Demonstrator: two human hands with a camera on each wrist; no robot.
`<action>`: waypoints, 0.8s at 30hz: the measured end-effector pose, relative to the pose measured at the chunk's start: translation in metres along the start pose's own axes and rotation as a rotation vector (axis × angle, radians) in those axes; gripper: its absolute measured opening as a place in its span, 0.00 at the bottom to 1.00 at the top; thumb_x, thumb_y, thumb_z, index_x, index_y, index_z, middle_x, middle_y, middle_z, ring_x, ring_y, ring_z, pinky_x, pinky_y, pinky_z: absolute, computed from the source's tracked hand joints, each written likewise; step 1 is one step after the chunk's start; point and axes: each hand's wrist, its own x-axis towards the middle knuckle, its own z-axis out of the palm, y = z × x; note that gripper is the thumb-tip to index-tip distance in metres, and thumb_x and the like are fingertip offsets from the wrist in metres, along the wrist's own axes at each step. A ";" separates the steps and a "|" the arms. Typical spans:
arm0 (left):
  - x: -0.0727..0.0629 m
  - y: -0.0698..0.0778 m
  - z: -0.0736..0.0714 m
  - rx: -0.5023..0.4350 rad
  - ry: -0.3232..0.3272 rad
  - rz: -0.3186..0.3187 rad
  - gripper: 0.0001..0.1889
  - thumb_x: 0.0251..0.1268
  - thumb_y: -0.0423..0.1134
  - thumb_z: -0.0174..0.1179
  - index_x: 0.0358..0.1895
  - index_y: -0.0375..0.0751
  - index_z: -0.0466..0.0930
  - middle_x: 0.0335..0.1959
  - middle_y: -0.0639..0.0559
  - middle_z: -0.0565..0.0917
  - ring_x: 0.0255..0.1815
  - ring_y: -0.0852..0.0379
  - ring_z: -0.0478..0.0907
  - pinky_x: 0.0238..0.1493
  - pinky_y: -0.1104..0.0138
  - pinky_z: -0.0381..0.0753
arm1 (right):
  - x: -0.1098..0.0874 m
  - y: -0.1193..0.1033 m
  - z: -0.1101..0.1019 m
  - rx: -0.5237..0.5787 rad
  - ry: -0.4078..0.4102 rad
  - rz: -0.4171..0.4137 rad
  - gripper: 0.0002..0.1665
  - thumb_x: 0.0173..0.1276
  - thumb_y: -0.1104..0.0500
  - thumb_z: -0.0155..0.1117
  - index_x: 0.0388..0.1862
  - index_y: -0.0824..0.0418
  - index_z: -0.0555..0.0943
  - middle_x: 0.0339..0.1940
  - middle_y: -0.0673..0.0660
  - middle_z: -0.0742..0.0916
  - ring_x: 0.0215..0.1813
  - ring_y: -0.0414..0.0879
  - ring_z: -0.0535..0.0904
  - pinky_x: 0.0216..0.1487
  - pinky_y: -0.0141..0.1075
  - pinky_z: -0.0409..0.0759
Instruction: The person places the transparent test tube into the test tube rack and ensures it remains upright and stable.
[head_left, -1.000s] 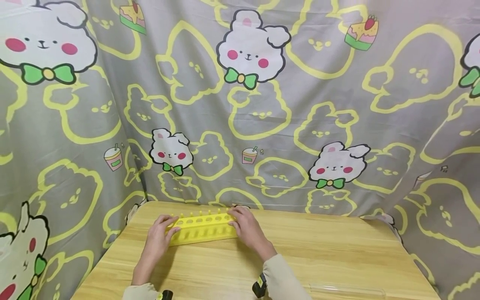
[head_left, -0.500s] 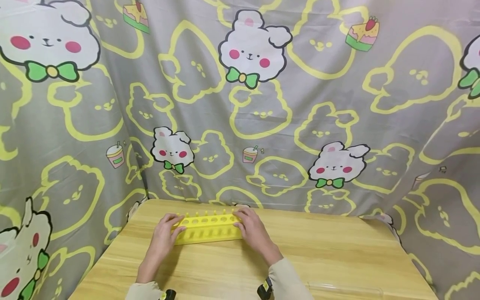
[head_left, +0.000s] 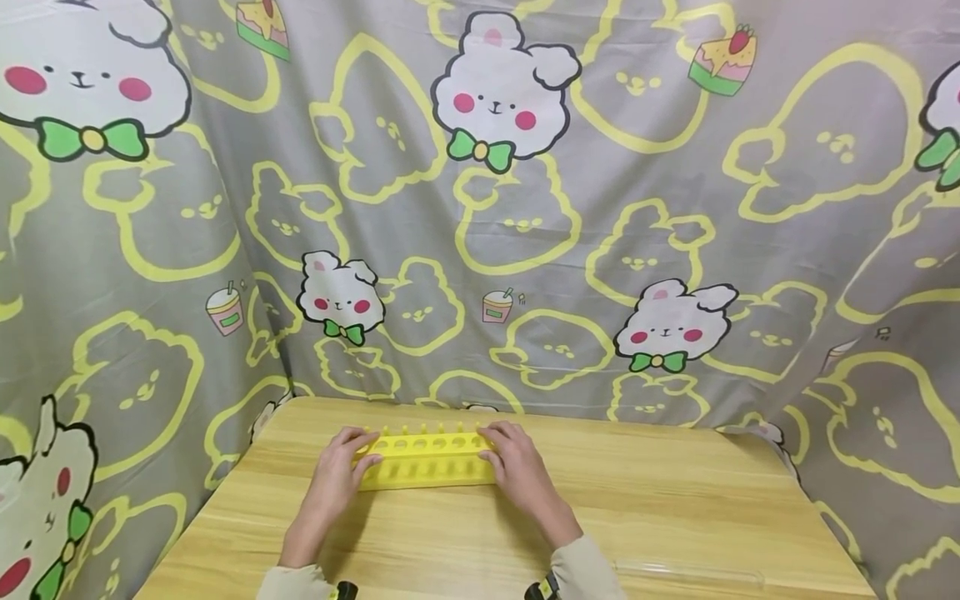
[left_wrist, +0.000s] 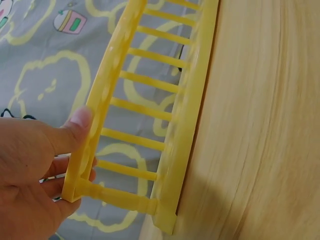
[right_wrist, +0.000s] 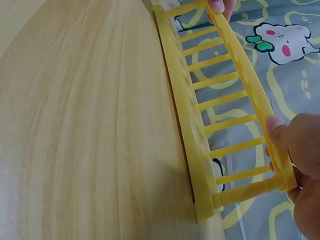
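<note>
A yellow plastic test tube rack [head_left: 429, 471] stands upright toward the back of the wooden table, its row of round holes on top and thin pegs along the far side. My left hand [head_left: 339, 467] grips its left end, thumb on the near edge of the upper bar and fingers behind, as the left wrist view shows with the rack's end post [left_wrist: 122, 196]. At the opposite end my right hand [head_left: 521, 468] pinches the upper bar [right_wrist: 250, 95] the same way. The rack's base [right_wrist: 187, 135] sits close on the tabletop. No tubes show in its holes.
A clear glass tube [head_left: 686, 572] lies on the table [head_left: 660, 500] near the front right. Behind and at both sides hangs a grey curtain [head_left: 540, 242] printed with rabbits, close along the table's back edge.
Both hands and the yellow test tube rack have shifted a little to the right together. The rack now lies straighter across the table. The glass tube stays at the front right.
</note>
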 end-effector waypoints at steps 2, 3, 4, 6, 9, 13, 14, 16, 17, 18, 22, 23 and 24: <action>0.000 0.002 0.002 -0.005 -0.001 0.009 0.20 0.57 0.30 0.74 0.53 0.29 0.86 0.47 0.39 0.82 0.48 0.40 0.82 0.47 0.49 0.86 | -0.003 0.000 -0.001 0.000 0.014 0.009 0.21 0.68 0.61 0.73 0.59 0.64 0.85 0.54 0.56 0.85 0.56 0.54 0.80 0.58 0.49 0.82; 0.000 0.003 0.002 -0.009 -0.001 0.012 0.20 0.57 0.31 0.74 0.53 0.29 0.86 0.47 0.39 0.82 0.48 0.40 0.82 0.47 0.49 0.86 | -0.004 0.000 -0.002 0.001 0.017 0.016 0.21 0.68 0.61 0.73 0.58 0.64 0.85 0.54 0.56 0.85 0.56 0.54 0.80 0.58 0.49 0.82; 0.000 0.004 0.003 -0.012 -0.002 0.013 0.20 0.57 0.31 0.74 0.54 0.29 0.86 0.48 0.39 0.82 0.48 0.40 0.82 0.47 0.50 0.86 | -0.005 0.000 -0.003 0.001 0.020 0.023 0.21 0.67 0.61 0.73 0.58 0.64 0.85 0.53 0.56 0.85 0.56 0.54 0.79 0.58 0.49 0.82; 0.000 0.005 0.005 -0.015 -0.003 0.012 0.20 0.57 0.31 0.74 0.54 0.29 0.86 0.48 0.39 0.82 0.49 0.41 0.82 0.47 0.50 0.86 | -0.007 0.001 -0.004 0.008 0.021 0.034 0.21 0.68 0.62 0.73 0.59 0.64 0.85 0.53 0.56 0.85 0.57 0.55 0.79 0.58 0.49 0.82; 0.000 0.007 0.006 -0.016 -0.005 0.008 0.20 0.57 0.30 0.74 0.54 0.29 0.86 0.48 0.39 0.82 0.48 0.41 0.82 0.48 0.51 0.86 | -0.010 0.001 -0.006 0.021 0.021 0.042 0.21 0.68 0.62 0.72 0.59 0.65 0.84 0.54 0.57 0.85 0.56 0.55 0.79 0.57 0.49 0.83; 0.002 0.011 0.008 -0.016 -0.012 0.018 0.20 0.57 0.31 0.74 0.54 0.30 0.86 0.47 0.40 0.82 0.47 0.43 0.83 0.47 0.52 0.87 | -0.014 0.003 -0.011 0.017 0.037 0.042 0.21 0.68 0.63 0.72 0.59 0.65 0.85 0.53 0.57 0.85 0.56 0.54 0.79 0.56 0.49 0.83; 0.002 0.012 0.009 -0.017 -0.013 0.019 0.20 0.57 0.31 0.74 0.54 0.30 0.86 0.47 0.40 0.82 0.47 0.43 0.83 0.47 0.52 0.86 | -0.015 0.003 -0.013 0.013 0.040 0.044 0.21 0.68 0.63 0.72 0.59 0.65 0.85 0.53 0.57 0.85 0.56 0.54 0.79 0.56 0.49 0.83; 0.002 0.015 0.010 -0.020 -0.018 0.014 0.20 0.57 0.31 0.74 0.54 0.30 0.86 0.47 0.41 0.83 0.48 0.43 0.83 0.47 0.52 0.86 | -0.018 0.004 -0.015 0.003 0.049 0.042 0.20 0.68 0.64 0.72 0.59 0.64 0.85 0.53 0.56 0.85 0.57 0.53 0.79 0.57 0.49 0.82; 0.002 0.016 0.010 -0.021 -0.022 0.011 0.20 0.58 0.31 0.74 0.54 0.31 0.86 0.47 0.41 0.83 0.48 0.44 0.83 0.47 0.52 0.86 | -0.019 0.004 -0.016 -0.001 0.052 0.041 0.21 0.68 0.64 0.72 0.59 0.64 0.85 0.53 0.56 0.85 0.57 0.53 0.79 0.58 0.48 0.82; 0.002 0.017 0.011 -0.022 -0.025 0.007 0.20 0.58 0.32 0.74 0.54 0.31 0.86 0.48 0.41 0.83 0.48 0.44 0.83 0.48 0.53 0.86 | -0.020 0.005 -0.017 -0.004 0.052 0.041 0.21 0.68 0.64 0.72 0.59 0.64 0.84 0.53 0.56 0.85 0.57 0.53 0.79 0.58 0.48 0.82; 0.002 0.021 0.013 -0.029 -0.037 -0.003 0.20 0.59 0.32 0.73 0.54 0.31 0.86 0.48 0.42 0.83 0.48 0.44 0.83 0.48 0.53 0.87 | -0.024 0.006 -0.021 -0.010 0.038 0.045 0.21 0.69 0.64 0.71 0.60 0.64 0.84 0.54 0.56 0.85 0.57 0.52 0.78 0.58 0.48 0.82; 0.001 0.022 0.013 -0.030 -0.039 0.000 0.20 0.59 0.32 0.73 0.54 0.31 0.86 0.48 0.42 0.83 0.48 0.44 0.83 0.48 0.54 0.87 | -0.026 0.006 -0.021 -0.011 0.036 0.047 0.21 0.69 0.65 0.71 0.60 0.64 0.84 0.54 0.56 0.85 0.57 0.52 0.78 0.58 0.48 0.82; 0.001 0.023 0.013 -0.033 -0.042 0.002 0.19 0.59 0.32 0.73 0.54 0.31 0.86 0.48 0.42 0.83 0.48 0.44 0.83 0.47 0.54 0.87 | -0.027 0.006 -0.022 -0.013 0.035 0.050 0.21 0.69 0.65 0.71 0.60 0.64 0.84 0.54 0.56 0.85 0.57 0.52 0.78 0.58 0.48 0.82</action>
